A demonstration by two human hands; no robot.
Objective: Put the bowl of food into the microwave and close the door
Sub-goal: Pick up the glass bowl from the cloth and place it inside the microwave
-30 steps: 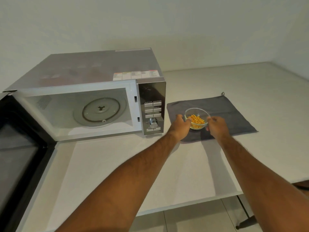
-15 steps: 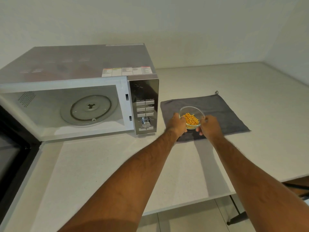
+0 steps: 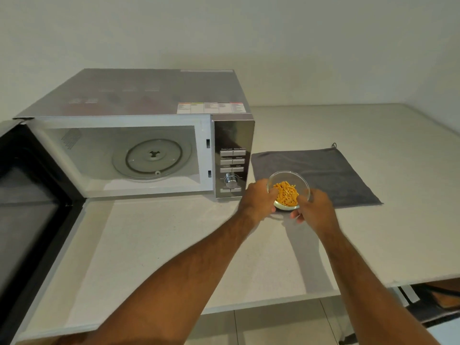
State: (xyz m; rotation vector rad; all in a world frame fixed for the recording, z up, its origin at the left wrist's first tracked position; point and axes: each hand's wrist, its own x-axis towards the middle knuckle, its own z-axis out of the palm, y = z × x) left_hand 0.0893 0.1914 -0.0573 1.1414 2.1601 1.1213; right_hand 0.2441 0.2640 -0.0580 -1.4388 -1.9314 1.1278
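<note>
The bowl (image 3: 288, 192) is held between the left hand (image 3: 257, 201) and right hand (image 3: 315, 211); the microwave (image 3: 139, 135) is placed left of both, the cloth (image 3: 331, 170) beyond them.

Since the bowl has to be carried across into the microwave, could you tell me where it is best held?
By its opposite side walls just under the rim, one hand from each side, as the left hand and right hand hold the glass bowl now. It is round, handleless, open-topped and heaped with food, so that should keep it level.
</note>
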